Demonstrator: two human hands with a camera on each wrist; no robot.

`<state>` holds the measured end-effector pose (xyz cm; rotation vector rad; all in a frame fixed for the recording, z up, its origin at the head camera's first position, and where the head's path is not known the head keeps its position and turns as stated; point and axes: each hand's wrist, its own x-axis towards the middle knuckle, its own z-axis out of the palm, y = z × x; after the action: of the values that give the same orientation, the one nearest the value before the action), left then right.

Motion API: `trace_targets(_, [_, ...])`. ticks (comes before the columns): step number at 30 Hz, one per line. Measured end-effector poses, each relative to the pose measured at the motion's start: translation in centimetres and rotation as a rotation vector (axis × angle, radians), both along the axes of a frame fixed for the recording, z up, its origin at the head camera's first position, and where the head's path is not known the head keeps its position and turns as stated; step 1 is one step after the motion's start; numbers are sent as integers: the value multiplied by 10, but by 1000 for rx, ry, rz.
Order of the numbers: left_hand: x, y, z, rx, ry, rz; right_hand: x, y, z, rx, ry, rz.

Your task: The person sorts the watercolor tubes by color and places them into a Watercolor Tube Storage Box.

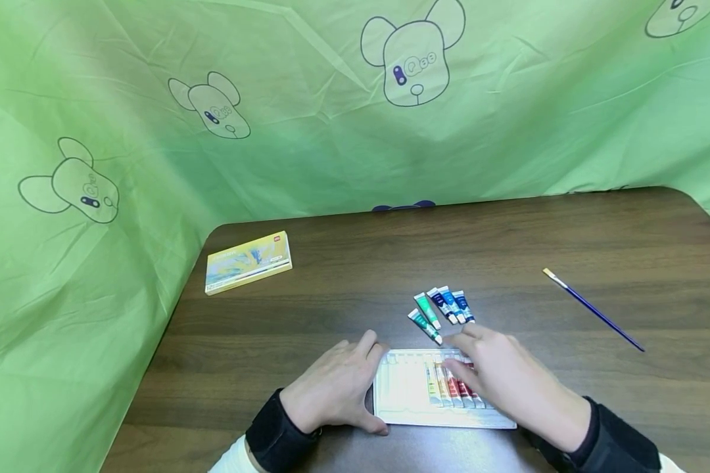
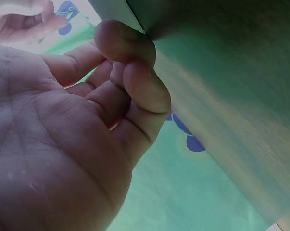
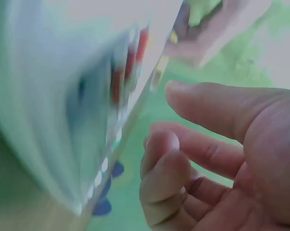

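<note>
Table [image 1: 509,236] carried a white tray [image 1: 399,391] at the near edge, some tubes [image 1: 452,387] inside, five more tubes [image 1: 440,309] just beyond it. Left hand [image 1: 337,387] lay flat against the tray's left side, fingers relaxed, gripping nothing. Right hand [image 1: 505,381] hovered over the tray's tubes, fingers loosely curled, empty. Tubes looked light, soft, slippery; best pinched mid-body.

Green cloth [image 1: 331,151] printed with outlined bears, dark brown wood-grain table [image 1: 509,249], yellow box [image 1: 248,262] at ten o'clock, blue-handled brush [image 1: 594,311] at two.
</note>
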<state>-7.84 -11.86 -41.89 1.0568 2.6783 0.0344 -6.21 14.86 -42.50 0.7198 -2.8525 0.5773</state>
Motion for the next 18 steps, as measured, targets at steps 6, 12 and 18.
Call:
trace_targets(6, [0, 0, 0, -1, 0, 1, -22, 22, 8, 27, -3, -24])
trace_targets(12, [-1, -1, 0, 7, -2, -3, -45, 42, 9, 87, 31, 9])
trace_targets(18, [0, 0, 1, 7, -26, 10, -60, 52, 1, 116, 44, 97])
